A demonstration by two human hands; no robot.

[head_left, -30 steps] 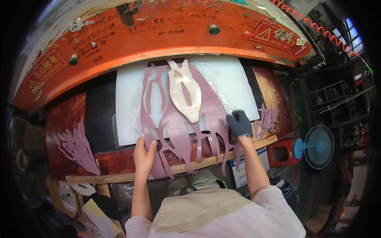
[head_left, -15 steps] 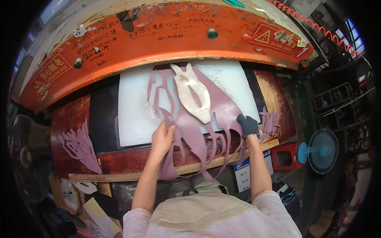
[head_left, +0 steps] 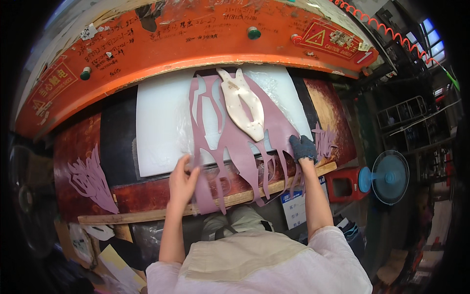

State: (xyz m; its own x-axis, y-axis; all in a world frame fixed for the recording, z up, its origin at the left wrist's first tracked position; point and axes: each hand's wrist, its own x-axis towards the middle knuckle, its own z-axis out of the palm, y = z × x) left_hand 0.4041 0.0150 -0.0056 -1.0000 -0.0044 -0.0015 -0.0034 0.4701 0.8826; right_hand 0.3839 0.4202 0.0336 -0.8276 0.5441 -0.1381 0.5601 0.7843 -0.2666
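We see a brightly and evenly lit scene at the centre of the frame. The white cutting board point(head_left: 161, 122) reflects diffuse light from above, with a mild sheen on its plastic film near the middle. The orange machine beam point(head_left: 196, 39) is well exposed and shows soft highlights along its upper face. Daylight enters at a window point(head_left: 433, 36) in the upper right, which is blown out to blue-white. Shadows are soft and short; the area under the bench edge is dim. Fisheye distortion bends the beam into an arc, and a black vignette rings the picture. Detail softens toward the rim; the blue fan point(head_left: 389, 176) is slightly smeared.
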